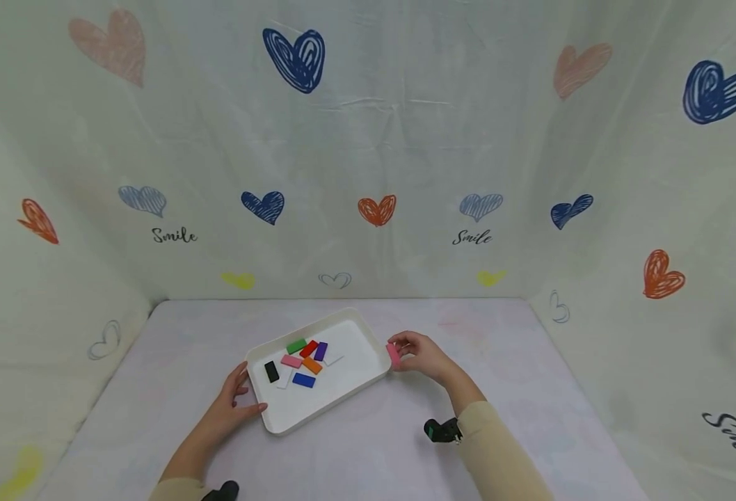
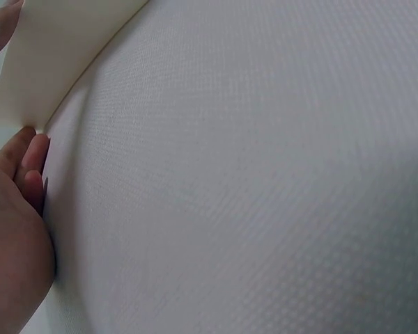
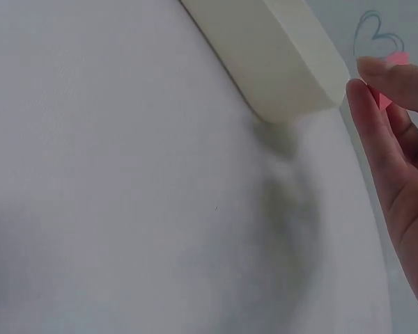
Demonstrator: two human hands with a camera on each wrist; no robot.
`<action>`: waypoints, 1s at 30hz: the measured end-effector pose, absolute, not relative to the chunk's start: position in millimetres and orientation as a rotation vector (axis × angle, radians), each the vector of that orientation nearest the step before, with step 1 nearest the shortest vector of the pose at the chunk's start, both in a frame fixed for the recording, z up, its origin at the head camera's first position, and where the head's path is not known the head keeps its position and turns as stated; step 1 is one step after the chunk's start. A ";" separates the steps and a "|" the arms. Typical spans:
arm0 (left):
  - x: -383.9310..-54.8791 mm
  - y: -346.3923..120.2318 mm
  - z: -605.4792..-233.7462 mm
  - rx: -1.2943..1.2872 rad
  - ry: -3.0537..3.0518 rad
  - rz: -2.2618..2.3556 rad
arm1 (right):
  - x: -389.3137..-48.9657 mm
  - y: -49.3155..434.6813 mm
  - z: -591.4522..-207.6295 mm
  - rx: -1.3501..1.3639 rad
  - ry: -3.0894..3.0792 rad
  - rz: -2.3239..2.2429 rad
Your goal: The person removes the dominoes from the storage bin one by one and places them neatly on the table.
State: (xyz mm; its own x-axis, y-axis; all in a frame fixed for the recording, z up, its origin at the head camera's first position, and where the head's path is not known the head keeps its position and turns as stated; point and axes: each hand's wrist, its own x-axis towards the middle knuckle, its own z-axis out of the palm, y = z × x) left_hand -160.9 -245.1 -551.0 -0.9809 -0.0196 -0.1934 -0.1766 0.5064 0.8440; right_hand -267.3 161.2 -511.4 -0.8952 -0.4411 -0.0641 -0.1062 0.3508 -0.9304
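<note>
A white rectangular tray [image 1: 337, 400] lies slantwise on the table, with several small coloured rectangular blocks spread flat in its left half. At the tray's left end, my left hand [image 1: 230, 400] grips the rim, its thumb near the front corner and its fingers farther back. The left wrist view shows the fingers [image 2: 33, 153] against the tray's outer wall [image 2: 63, 49]. Just beyond the tray's right end, my right hand [image 1: 423, 355] pinches a pink block [image 1: 394, 355] between thumb and fingers. That pink block [image 3: 397, 59] is partly covered by the fingers in the right wrist view.
In the tray lie a black block [image 1: 271, 371], a green block [image 1: 296, 346], a red block [image 1: 309, 348], a purple block [image 1: 321, 351], an orange block [image 1: 312, 365], another pink block [image 1: 291, 361], a blue block [image 1: 304, 380] and white pieces. A heart-printed curtain [image 1: 368, 153] surrounds the table.
</note>
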 end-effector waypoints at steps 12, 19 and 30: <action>-161.8 -244.2 -553.8 -0.213 2.568 1.480 | -267.7 189.5 -543.3 -0.343 2.412 -1.585; -163.6 -244.5 -551.5 -0.205 2.560 1.484 | -268.3 191.5 -557.2 -0.237 2.446 -1.613; -163.3 -246.6 -552.8 -0.180 2.560 1.501 | -273.0 190.1 -570.5 -0.117 2.494 -1.582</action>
